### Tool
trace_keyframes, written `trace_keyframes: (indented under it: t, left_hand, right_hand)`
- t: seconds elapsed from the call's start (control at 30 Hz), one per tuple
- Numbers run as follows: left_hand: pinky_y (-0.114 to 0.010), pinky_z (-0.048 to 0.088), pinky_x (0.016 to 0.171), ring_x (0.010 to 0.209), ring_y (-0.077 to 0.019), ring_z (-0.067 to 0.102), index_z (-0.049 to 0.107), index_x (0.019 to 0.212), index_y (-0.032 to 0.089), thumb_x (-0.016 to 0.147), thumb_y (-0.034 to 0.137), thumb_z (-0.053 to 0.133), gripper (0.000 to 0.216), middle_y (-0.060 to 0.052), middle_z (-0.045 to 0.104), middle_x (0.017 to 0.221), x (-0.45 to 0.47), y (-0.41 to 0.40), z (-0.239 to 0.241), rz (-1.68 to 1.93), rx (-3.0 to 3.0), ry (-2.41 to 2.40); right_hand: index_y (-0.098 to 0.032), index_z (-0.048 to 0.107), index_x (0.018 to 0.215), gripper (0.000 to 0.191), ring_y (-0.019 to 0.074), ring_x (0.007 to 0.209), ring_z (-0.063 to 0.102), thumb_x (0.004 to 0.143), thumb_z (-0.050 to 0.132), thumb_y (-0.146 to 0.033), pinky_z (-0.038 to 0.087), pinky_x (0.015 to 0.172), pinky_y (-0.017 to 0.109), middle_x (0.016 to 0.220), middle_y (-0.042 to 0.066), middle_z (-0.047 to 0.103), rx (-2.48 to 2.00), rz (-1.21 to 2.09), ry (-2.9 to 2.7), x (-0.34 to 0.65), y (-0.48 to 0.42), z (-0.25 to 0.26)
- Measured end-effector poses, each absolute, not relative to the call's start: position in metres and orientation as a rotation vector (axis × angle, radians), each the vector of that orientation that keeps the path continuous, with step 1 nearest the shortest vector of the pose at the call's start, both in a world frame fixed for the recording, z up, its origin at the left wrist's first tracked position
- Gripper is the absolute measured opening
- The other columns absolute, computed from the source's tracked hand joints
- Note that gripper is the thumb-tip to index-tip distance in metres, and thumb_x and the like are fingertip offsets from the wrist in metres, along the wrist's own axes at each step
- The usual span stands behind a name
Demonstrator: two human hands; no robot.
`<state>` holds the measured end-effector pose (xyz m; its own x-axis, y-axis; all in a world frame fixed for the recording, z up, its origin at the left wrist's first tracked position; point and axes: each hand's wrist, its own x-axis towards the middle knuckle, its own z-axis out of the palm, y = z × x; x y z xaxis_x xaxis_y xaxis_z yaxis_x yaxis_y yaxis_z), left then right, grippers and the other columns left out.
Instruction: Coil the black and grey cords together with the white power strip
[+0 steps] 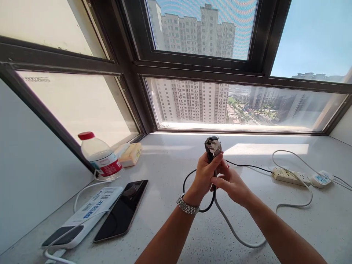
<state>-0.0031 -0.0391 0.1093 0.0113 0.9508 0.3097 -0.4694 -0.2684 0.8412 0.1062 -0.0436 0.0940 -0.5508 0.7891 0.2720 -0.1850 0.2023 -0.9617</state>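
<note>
A wide pale speckled sill is seen below a dark-framed window, running from near to far. At near left a dark phone lies flat beside a white power strip, with a red-capped bottle farther back and a small yellowish pack just right of it. At far right a second white strip and a white adapter are laid, trailing a white cable. At centre, above the sill, a black three-pin plug is held upright, pins toward the camera. The left hand is closed around the plug's neck; the right hand is pinched narrowly on the black cord just below, fingers touching the left. A watch is worn on the left wrist. The plug is judged light, rigid and not fragile, best gripped on its moulded body, clear of the pins. The cord is judged soft, springy, prone to looping.
</note>
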Motion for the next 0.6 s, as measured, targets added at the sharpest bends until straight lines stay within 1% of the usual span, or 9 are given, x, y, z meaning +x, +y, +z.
trace_keyframes:
  t: [0.03,0.13,0.23,0.3,0.33,0.4,0.43,0.5,0.6]
  left_hand:
    - [-0.025,0.048,0.056,0.061,-0.0155,0.060,0.056,0.088,0.016,0.074,0.042,0.072,0.033,0.003,0.055,0.055,-0.005,-0.040,0.112,1.563,1.090,0.627]
    - [-0.024,0.046,0.052,0.057,-0.0148,0.059,0.052,0.085,0.018,0.078,0.043,0.068,0.031,0.003,0.056,0.054,-0.008,-0.046,0.119,1.638,1.134,0.678]
    - [-0.022,0.042,0.045,0.048,-0.0123,0.054,0.048,0.076,0.018,0.079,0.045,0.067,0.033,0.005,0.050,0.048,-0.004,-0.054,0.126,1.727,1.189,0.694]
    - [-0.020,0.037,0.040,0.040,-0.0093,0.046,0.044,0.070,0.019,0.078,0.045,0.068,0.037,0.007,0.042,0.044,-0.001,-0.060,0.133,1.771,1.159,0.670]
    - [-0.019,0.033,0.037,0.037,-0.0073,0.041,0.042,0.068,0.019,0.077,0.045,0.070,0.039,0.009,0.038,0.045,-0.002,-0.064,0.138,1.792,1.122,0.653]
    - [-0.016,0.025,0.033,0.034,-0.0037,0.031,0.039,0.065,0.019,0.073,0.044,0.074,0.044,0.010,0.033,0.047,-0.008,-0.073,0.151,1.848,1.045,0.617]
    - [-0.016,0.022,0.032,0.034,-0.0026,0.027,0.038,0.064,0.019,0.071,0.043,0.076,0.046,0.010,0.031,0.047,-0.014,-0.078,0.159,1.888,1.021,0.603]
    - [-0.016,0.016,0.032,0.035,-0.0017,0.022,0.038,0.062,0.018,0.066,0.041,0.081,0.049,0.010,0.027,0.047,-0.029,-0.088,0.174,2.015,1.025,0.596]
    - [-0.018,0.012,0.032,0.034,-0.0016,0.017,0.036,0.057,0.018,0.062,0.038,0.084,0.052,0.010,0.024,0.045,-0.050,-0.100,0.189,2.278,1.105,0.650]
  right_hand:
    - [-0.016,0.058,0.087,0.020,0.0139,0.068,0.058,0.073,0.064,-0.028,0.050,0.064,0.030,0.083,0.001,0.058,-0.540,1.523,-1.590,0.103,-0.046,0.093]
    - [-0.015,0.059,0.081,0.018,0.0123,0.063,0.060,0.065,0.068,-0.020,0.052,0.062,0.028,0.079,-0.001,0.059,-0.461,1.655,-1.393,0.092,-0.052,0.090]
    - [-0.016,0.056,0.080,0.021,0.0102,0.051,0.059,0.064,0.069,-0.019,0.050,0.050,0.024,0.072,-0.004,0.057,-0.399,1.834,-1.253,0.088,-0.055,0.085]
    - [-0.018,0.051,0.078,0.022,0.0084,0.039,0.052,0.066,0.069,-0.024,0.044,0.039,0.021,0.062,-0.007,0.053,-0.331,1.994,-1.245,0.090,-0.054,0.081]
    - [-0.018,0.050,0.077,0.024,0.0068,0.034,0.046,0.068,0.069,-0.028,0.040,0.034,0.020,0.056,-0.008,0.049,-0.301,2.087,-1.280,0.093,-0.053,0.078]
    - [-0.018,0.050,0.074,0.027,0.0038,0.031,0.035,0.069,0.071,-0.033,0.031,0.031,0.017,0.050,-0.010,0.042,-0.297,2.242,-1.469,0.100,-0.047,0.071]
    - [-0.017,0.052,0.074,0.028,0.0032,0.033,0.033,0.069,0.073,-0.035,0.028,0.031,0.016,0.048,-0.010,0.041,-0.343,2.278,-1.634,0.105,-0.043,0.066]
    - [-0.015,0.055,0.072,0.031,0.0034,0.037,0.033,0.069,0.075,-0.039,0.027,0.034,0.016,0.048,-0.009,0.041,-0.526,2.193,-1.973,0.117,-0.030,0.055]
    - [-0.016,0.049,0.066,0.039,0.0040,0.043,0.031,0.071,0.072,-0.047,0.027,0.040,0.019,0.051,-0.008,0.036,-0.813,1.789,-2.167,0.139,-0.003,0.038]
